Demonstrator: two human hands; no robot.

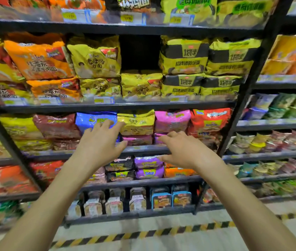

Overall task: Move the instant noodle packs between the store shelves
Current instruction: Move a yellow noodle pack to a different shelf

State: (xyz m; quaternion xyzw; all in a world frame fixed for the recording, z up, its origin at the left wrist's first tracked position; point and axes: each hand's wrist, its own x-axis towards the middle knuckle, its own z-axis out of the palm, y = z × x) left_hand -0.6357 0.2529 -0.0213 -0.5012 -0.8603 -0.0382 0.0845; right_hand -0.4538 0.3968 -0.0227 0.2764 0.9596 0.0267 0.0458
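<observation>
Both hands are up at the shelf and nothing is in them yet, so this looks like the reach before a pick. The left hand (100, 140) has its fingers (107, 124) spread wide, the tips over the seam between the blue pack (94, 119) and the yellow noodle pack (136, 122). I can't tell whether they touch. The right hand (181, 151) is also spread and empty, lower and to the right, its fingertips (167, 140) just below that yellow pack, in front of the pink packs (172, 120).

The yellow pack sits just beyond the left fingertips, between blue and pink, resting on a pink one. It looks out of place there. Straight above the fingers, one shelf up, a single matching yellow pack (141, 84) lies under a dark gap (140, 51) (a likely home for it, though that is my guess). The next move calls for both hands to close on the pack's sides, then lift it clear of the shelf edge (143, 148).

As for the writing, the big yellow pack (96, 57) up and to the left appears to say 老母鸡汤面. The yellow-and-black packs (183, 55) up and to the right show 1袋半. The price tags are too blurred to read.
</observation>
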